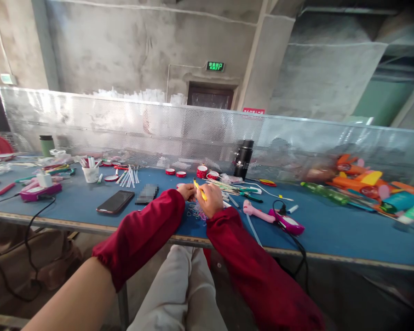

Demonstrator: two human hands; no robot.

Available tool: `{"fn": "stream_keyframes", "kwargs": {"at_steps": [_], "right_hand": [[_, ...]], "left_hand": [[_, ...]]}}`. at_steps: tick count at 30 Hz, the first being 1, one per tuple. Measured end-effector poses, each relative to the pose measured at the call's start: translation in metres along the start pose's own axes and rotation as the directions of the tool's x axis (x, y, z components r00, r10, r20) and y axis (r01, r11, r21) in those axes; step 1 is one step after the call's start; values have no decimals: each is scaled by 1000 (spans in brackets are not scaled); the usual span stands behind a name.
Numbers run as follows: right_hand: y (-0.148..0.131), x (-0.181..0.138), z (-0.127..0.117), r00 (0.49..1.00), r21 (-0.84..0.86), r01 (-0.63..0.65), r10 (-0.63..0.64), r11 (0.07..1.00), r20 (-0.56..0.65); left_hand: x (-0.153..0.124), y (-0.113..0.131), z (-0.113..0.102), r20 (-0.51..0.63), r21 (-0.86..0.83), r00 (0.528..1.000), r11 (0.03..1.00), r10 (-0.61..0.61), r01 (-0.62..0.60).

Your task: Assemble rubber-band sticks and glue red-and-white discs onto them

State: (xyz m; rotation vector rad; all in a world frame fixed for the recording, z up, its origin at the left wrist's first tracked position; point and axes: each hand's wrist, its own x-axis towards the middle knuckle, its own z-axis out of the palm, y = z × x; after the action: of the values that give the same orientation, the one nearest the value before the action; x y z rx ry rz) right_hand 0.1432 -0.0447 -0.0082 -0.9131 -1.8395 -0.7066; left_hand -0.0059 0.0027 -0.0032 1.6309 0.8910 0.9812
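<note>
My right hand (212, 198) is wrapped round a slim yellow tool (199, 189) whose exact kind I cannot make out. Close beside it, my left hand (186, 191) is closed with its fingertips pinched near the tool's end; whatever they hold is too small to see. Under both hands lies a pile of small coloured pieces (198, 211) on the blue tabletop. Just beyond my hands are a red patterned tin (202, 171) and a round red-rimmed lid (213, 175). White sticks (227, 197) lie to the right of my right hand.
To the left are a phone (115, 202), a white cup of sticks (90, 174) and a purple glue-gun-like device (40, 191). On the right lie a pink and purple glue gun (286, 223), green-handled pliers (251, 196) and orange items (359, 179). A black bottle (244, 159) stands by the perforated metal screen (124, 128).
</note>
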Motion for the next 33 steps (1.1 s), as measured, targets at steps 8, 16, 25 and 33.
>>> {"fn": "stream_keyframes", "kwargs": {"at_steps": [8, 16, 25, 33], "right_hand": [[4, 0, 0, 996, -63, -86, 87, 994, 2], [1, 0, 0, 1000, -13, -6, 7, 1000, 11], [6, -1, 0, 996, -96, -89, 86, 991, -37], [4, -1, -2, 993, -74, -114, 112, 991, -32]], "left_hand": [[0, 1, 1, -22, -61, 1000, 998, 2, -3], [-1, 1, 0, -17, -6, 1000, 1000, 9, -9], [1, -1, 0, -18, -42, 1000, 999, -4, 3], [1, -2, 0, 0, -14, 1000, 1000, 9, -9]]}}
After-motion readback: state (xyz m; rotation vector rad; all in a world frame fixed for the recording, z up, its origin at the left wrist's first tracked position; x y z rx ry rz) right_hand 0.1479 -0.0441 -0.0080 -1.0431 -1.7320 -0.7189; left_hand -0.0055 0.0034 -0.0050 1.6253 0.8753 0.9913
